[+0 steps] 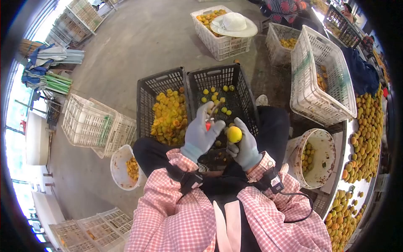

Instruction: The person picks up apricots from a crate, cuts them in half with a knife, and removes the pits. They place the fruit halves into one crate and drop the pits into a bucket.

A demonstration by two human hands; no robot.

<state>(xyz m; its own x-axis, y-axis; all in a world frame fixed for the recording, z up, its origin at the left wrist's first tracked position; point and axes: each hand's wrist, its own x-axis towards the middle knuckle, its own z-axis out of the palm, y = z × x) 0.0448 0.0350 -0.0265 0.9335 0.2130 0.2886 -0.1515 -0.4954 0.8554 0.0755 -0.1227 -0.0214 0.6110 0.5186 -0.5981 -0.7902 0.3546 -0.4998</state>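
Observation:
My left hand [200, 133], in a grey glove, is closed around a small tool with a red handle [208, 125]. A thin dark part of it points up past the fingers; its exact kind is hard to make out. In my right hand [247, 147], also gloved, a round yellow apricot [234, 134] is held between thumb and fingers. The hands are close together, with the tool a little left of the fruit. Beyond them stands a black crate [247, 90] with a few whole yellow-green fruits. Beside it, a second black crate [143, 94] is heaped with cut orange-yellow fruit pieces [168, 111].
A white bucket [119, 168] with fruit pieces stands at left, and a stained bucket [325, 145] with whole fruit at right. White crates [86, 122] surround me. One holds fruit under a white hat [234, 23]. Along the right runs a fruit-covered table [350, 187]; people sit beyond.

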